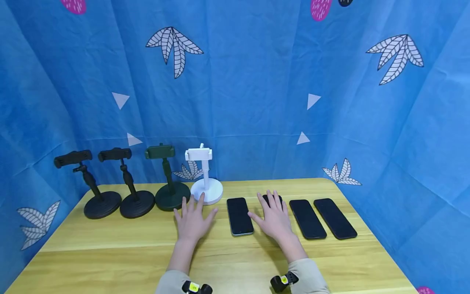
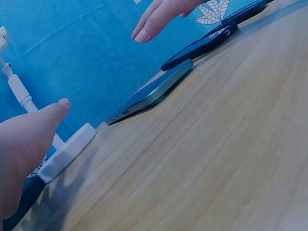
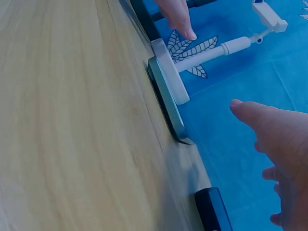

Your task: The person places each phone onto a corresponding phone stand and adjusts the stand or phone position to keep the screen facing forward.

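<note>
With fingers spread, my left hand (image 1: 191, 223) hovers over the table just in front of the white phone stand (image 1: 207, 190) and the dark green phone stand (image 1: 172, 196). It holds nothing. My right hand (image 1: 275, 219), also spread and holding nothing, is above a phone (image 1: 272, 199) that it mostly covers in the head view. Between the hands lies a phone (image 1: 240, 216) with a dark screen and pale edge. In the right wrist view, a gap shows between the right hand (image 3: 284, 149) and the table.
Two black phone stands (image 1: 102, 204) (image 1: 137, 203) stand at the table's back left. Right of my right hand lie two more dark phones (image 1: 307, 219) (image 1: 335, 218). A blue patterned curtain (image 1: 253, 90) hangs behind and beside the wooden table (image 1: 121, 261).
</note>
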The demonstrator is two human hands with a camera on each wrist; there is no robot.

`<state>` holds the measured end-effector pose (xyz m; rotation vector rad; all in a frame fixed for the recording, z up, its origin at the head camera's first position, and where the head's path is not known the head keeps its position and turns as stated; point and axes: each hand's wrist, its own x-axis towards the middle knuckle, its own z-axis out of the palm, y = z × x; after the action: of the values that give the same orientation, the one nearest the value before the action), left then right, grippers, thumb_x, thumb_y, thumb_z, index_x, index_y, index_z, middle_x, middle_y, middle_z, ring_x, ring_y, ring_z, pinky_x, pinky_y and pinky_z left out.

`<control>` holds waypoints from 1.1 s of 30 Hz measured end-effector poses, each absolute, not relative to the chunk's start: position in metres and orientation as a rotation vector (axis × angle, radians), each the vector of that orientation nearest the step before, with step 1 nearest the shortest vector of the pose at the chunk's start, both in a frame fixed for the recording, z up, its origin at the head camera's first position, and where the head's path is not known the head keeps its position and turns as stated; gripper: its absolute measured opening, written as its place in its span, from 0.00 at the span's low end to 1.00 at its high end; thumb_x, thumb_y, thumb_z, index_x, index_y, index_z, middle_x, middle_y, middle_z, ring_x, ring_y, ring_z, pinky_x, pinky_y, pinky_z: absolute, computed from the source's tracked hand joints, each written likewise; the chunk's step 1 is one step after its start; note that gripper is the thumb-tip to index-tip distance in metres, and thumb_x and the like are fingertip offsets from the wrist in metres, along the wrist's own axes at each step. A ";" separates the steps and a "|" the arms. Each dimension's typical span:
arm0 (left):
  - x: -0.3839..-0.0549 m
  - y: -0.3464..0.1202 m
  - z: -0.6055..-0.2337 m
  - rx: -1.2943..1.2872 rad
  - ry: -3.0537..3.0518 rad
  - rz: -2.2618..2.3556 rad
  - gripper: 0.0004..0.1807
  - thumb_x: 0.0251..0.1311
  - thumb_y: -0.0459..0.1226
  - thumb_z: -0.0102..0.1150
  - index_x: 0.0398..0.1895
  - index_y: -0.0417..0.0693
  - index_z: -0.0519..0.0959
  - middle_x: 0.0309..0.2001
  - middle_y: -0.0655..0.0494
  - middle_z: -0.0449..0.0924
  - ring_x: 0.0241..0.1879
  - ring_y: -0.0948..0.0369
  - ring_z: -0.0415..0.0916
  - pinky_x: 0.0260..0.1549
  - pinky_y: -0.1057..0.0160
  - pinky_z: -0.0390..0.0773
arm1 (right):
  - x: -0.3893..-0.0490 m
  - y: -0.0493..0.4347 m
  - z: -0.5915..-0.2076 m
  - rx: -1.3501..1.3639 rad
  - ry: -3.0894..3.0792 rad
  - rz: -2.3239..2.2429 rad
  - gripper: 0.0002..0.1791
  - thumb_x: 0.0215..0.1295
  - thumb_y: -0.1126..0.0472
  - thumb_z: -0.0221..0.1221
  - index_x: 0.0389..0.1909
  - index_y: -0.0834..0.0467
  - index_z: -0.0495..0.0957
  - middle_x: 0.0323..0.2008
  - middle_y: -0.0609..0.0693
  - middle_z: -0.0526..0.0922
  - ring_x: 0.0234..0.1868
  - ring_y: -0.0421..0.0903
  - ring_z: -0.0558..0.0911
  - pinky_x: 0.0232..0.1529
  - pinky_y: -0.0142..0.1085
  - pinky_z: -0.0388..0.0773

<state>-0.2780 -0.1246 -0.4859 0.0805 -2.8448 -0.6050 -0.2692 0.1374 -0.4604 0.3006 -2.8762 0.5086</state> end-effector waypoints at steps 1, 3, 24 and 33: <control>-0.277 -0.126 -0.485 0.085 -2.846 -0.602 0.44 0.61 0.70 0.43 0.76 0.61 0.56 0.76 0.42 0.52 0.77 0.38 0.39 0.66 0.26 0.39 | -0.269 0.137 -0.460 0.303 -2.870 0.513 0.43 0.64 0.33 0.53 0.75 0.47 0.56 0.77 0.59 0.50 0.79 0.59 0.44 0.73 0.63 0.44; -0.277 -0.129 -0.483 0.085 -2.842 -0.590 0.44 0.61 0.70 0.42 0.76 0.61 0.56 0.76 0.41 0.53 0.76 0.38 0.41 0.66 0.26 0.40 | -0.269 0.135 -0.460 0.303 -2.863 0.518 0.42 0.64 0.33 0.53 0.75 0.48 0.56 0.77 0.59 0.50 0.79 0.59 0.44 0.73 0.62 0.44; -0.266 -0.149 -0.450 -0.014 -2.721 -0.469 0.41 0.60 0.67 0.49 0.74 0.61 0.61 0.72 0.41 0.62 0.73 0.38 0.51 0.65 0.25 0.46 | -0.272 0.106 -0.449 0.294 -2.794 0.606 0.41 0.64 0.34 0.55 0.73 0.48 0.61 0.75 0.59 0.58 0.78 0.60 0.48 0.72 0.61 0.51; -0.257 -0.166 -0.438 -0.081 -2.687 -0.415 0.42 0.59 0.67 0.51 0.74 0.62 0.60 0.72 0.42 0.62 0.74 0.39 0.51 0.65 0.26 0.47 | -0.277 0.088 -0.450 0.293 -2.747 0.668 0.39 0.65 0.36 0.55 0.72 0.50 0.63 0.73 0.61 0.60 0.77 0.61 0.50 0.71 0.61 0.54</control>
<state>-0.2572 -0.1655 -0.4377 -0.0811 -2.6873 -0.4151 -0.2775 0.0882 -0.4501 0.2930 -2.7471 0.6675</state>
